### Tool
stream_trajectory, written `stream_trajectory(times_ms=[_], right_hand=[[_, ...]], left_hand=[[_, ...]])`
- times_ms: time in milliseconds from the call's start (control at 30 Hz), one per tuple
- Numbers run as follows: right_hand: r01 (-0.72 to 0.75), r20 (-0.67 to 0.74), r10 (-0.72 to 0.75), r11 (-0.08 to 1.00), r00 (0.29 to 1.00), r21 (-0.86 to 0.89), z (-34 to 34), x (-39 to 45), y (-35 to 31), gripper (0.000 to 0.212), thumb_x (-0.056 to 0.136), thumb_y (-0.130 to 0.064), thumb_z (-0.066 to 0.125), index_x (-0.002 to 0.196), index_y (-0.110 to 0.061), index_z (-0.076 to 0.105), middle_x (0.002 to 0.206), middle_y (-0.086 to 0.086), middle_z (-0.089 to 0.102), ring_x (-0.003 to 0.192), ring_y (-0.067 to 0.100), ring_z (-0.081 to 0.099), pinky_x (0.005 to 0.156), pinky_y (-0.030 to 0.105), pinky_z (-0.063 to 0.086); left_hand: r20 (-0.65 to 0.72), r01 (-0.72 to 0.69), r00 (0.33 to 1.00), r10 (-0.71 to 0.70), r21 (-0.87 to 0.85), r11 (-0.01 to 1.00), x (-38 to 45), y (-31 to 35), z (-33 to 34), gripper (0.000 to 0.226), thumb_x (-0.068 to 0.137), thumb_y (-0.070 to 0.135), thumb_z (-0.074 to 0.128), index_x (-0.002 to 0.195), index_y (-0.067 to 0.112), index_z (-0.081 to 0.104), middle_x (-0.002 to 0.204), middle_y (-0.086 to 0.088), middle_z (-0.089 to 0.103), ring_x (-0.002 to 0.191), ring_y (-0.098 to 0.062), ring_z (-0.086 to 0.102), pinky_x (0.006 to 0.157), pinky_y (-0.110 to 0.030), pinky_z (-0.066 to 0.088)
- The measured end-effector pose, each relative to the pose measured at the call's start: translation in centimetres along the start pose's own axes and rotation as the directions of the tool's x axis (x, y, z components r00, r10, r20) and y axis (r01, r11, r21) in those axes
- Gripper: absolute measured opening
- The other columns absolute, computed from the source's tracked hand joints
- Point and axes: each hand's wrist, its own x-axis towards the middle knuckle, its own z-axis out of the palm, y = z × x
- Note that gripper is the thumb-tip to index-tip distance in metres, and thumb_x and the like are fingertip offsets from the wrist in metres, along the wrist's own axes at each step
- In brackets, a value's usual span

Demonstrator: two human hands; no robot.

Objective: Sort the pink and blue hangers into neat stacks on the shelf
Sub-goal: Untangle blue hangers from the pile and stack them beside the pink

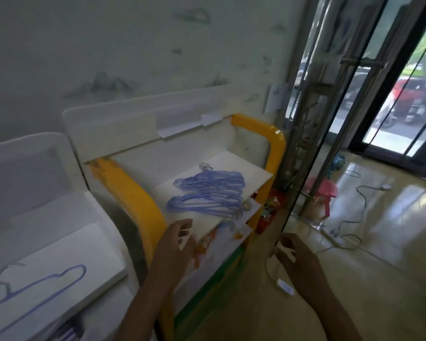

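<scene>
A pile of several blue hangers (208, 191) lies on the white top shelf (253, 172) of a yellow-framed rack (135, 200). One more blue hanger (38, 290) lies flat on a white surface at the lower left. My left hand (176, 243) hovers just below the shelf's front edge, fingers loosely spread and holding nothing. My right hand (296, 259) hangs to the right over the floor, fingers relaxed and empty. No pink hanger is visible. The picture is blurred.
A white cabinet (47, 244) stands left of the rack. Lower rack shelves hold orange and mixed items (207, 242). A glass door frame (305, 143) rises right of the rack. A pink stool (321, 190), cables (354, 225) and a white adapter (284, 286) lie on the glossy floor.
</scene>
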Motion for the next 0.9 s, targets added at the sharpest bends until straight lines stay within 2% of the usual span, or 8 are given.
stream_trajectory(times_ms=[167, 333, 467, 567, 667, 767, 833, 900], right_hand=[[0.03, -0.027, -0.03, 1.0, 0.999, -0.008, -0.8, 6.9, 0.4, 0.039, 0.093, -0.031, 0.062, 0.13, -0.024, 0.054, 0.122, -0.008, 0.062, 0.112, 0.01, 0.059, 0.09, 0.027, 0.048], [0.036, -0.035, -0.036, 0.999, 0.999, -0.005, -0.4, 11.5, 1.1, 0.036, 0.093, -0.027, 0.063, 0.128, -0.022, 0.056, 0.118, -0.009, 0.063, 0.107, 0.008, 0.06, 0.08, 0.011, 0.042], [0.043, -0.024, -0.043, 0.999, 0.999, 0.016, -0.2, 14.7, 1.2, 0.03, 0.093, -0.024, 0.062, 0.122, -0.027, 0.056, 0.11, -0.014, 0.061, 0.096, -0.003, 0.056, 0.076, 0.005, 0.041], [0.066, -0.016, -0.065, 0.997, 0.998, 0.034, -0.1, 17.3, 1.3, 0.028, 0.093, -0.023, 0.062, 0.117, -0.033, 0.051, 0.104, -0.019, 0.059, 0.092, -0.011, 0.053, 0.073, 0.004, 0.042], [0.039, 0.052, -0.043, 0.996, 0.998, 0.081, 0.5, 20.5, 1.7, 0.027, 0.094, -0.022, 0.061, 0.118, -0.028, 0.053, 0.105, -0.02, 0.058, 0.094, -0.009, 0.055, 0.07, 0.008, 0.046], [0.008, 0.127, -0.028, 0.987, 0.991, 0.158, 1.6, 24.5, 2.8, 0.033, 0.092, -0.025, 0.064, 0.124, -0.022, 0.057, 0.116, -0.009, 0.062, 0.107, 0.01, 0.061, 0.082, 0.028, 0.054], [0.021, 0.17, -0.048, 0.987, 0.984, 0.161, 2.7, 27.4, 3.7, 0.034, 0.091, -0.033, 0.064, 0.123, -0.025, 0.056, 0.121, -0.007, 0.062, 0.113, 0.015, 0.06, 0.087, 0.038, 0.057], [0.048, 0.198, -0.078, 0.987, 0.977, 0.155, 3.7, 30.4, 4.3, 0.034, 0.09, -0.036, 0.064, 0.122, -0.028, 0.055, 0.12, -0.011, 0.06, 0.112, 0.012, 0.059, 0.087, 0.035, 0.055]], left_hand=[[-0.019, 0.007, 1.0, -0.008, -0.026, 1.0, 6.9, 0.2, 2.8, 0.03, 0.097, 0.018, 0.056, 0.127, 0.024, 0.055, 0.123, 0.008, 0.058, 0.112, -0.009, 0.057, 0.093, -0.033, 0.049], [-0.053, 0.012, 0.998, -0.014, -0.038, 0.999, 12.2, -0.1, 5.0, 0.026, 0.094, 0.008, 0.059, 0.119, 0.017, 0.059, 0.116, 0.002, 0.062, 0.103, -0.013, 0.062, 0.093, -0.036, 0.052], [-0.078, -0.014, 0.997, 0.013, -0.014, 1.0, 15.0, -0.7, 6.1, 0.026, 0.093, 0.005, 0.059, 0.115, 0.019, 0.057, 0.11, 0.004, 0.062, 0.095, 0.0, 0.059, 0.076, -0.006, 0.045], [-0.085, 0.01, 0.996, -0.009, 0.01, 1.0, 17.1, -1.3, 6.8, 0.026, 0.093, 0.004, 0.06, 0.112, 0.021, 0.056, 0.109, 0.004, 0.061, 0.095, 0.002, 0.058, 0.071, -0.001, 0.042], [-0.118, 0.039, 0.992, -0.036, 0.023, 0.999, 19.3, -2.0, 7.5, 0.023, 0.093, 0.005, 0.06, 0.11, 0.02, 0.057, 0.11, -0.001, 0.062, 0.093, -0.011, 0.061, 0.074, -0.007, 0.042], [-0.168, 0.059, 0.985, -0.049, 0.053, 0.997, 21.3, -3.0, 8.0, 0.02, 0.093, 0.005, 0.06, 0.111, 0.015, 0.06, 0.11, -0.003, 0.062, 0.093, -0.015, 0.062, 0.074, -0.003, 0.042], [-0.21, 0.077, 0.976, -0.064, 0.052, 0.996, 22.5, -3.9, 8.3, 0.02, 0.093, 0.004, 0.06, 0.111, 0.012, 0.061, 0.111, -0.004, 0.063, 0.095, -0.018, 0.063, 0.081, -0.016, 0.049], [-0.27, 0.116, 0.958, -0.097, 0.055, 0.992, 23.8, -4.7, 8.6, 0.022, 0.091, 0.002, 0.061, 0.112, 0.008, 0.062, 0.112, -0.006, 0.064, 0.096, -0.022, 0.064, 0.083, -0.03, 0.052]])
